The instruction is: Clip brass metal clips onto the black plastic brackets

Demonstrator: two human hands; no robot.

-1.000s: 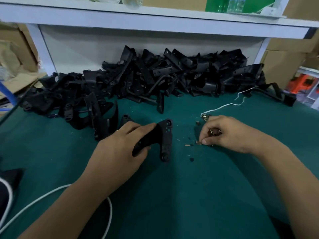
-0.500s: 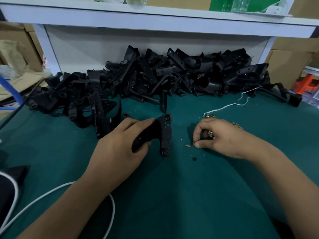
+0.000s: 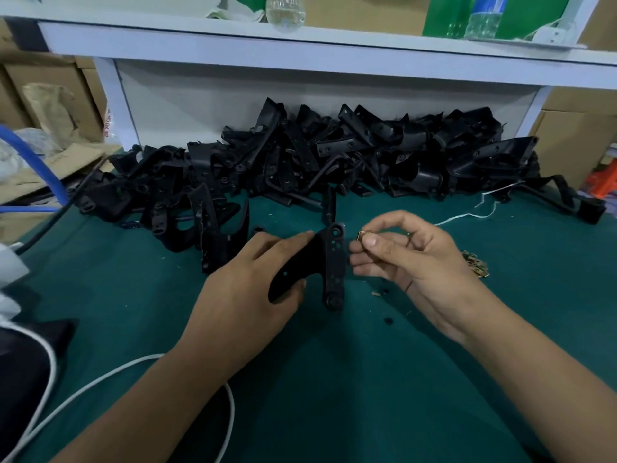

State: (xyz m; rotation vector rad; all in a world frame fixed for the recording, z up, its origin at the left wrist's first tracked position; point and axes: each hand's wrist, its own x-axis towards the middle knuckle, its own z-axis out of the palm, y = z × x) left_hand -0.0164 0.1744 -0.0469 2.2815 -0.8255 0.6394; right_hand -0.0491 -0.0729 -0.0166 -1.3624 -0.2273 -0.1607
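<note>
1. The left hand (image 3: pixel 247 289) gripped 1 black bracket (image 3: pixel 329 262) above the green mat (image 3: pixel 334 379).
2. The right hand (image 3: pixel 410 259) pinched 1 brass clip (image 3: pixel 361 234) just beside the bracket's upper end.
3. Best done by squaring the clip to the bracket's edge and bracing firmly.
4. No readable writing.

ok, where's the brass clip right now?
Head view, just right of centre: the brass clip is pinched at the fingertips of the right hand, raised above the green mat beside the top of the bracket that the left hand holds.
</note>
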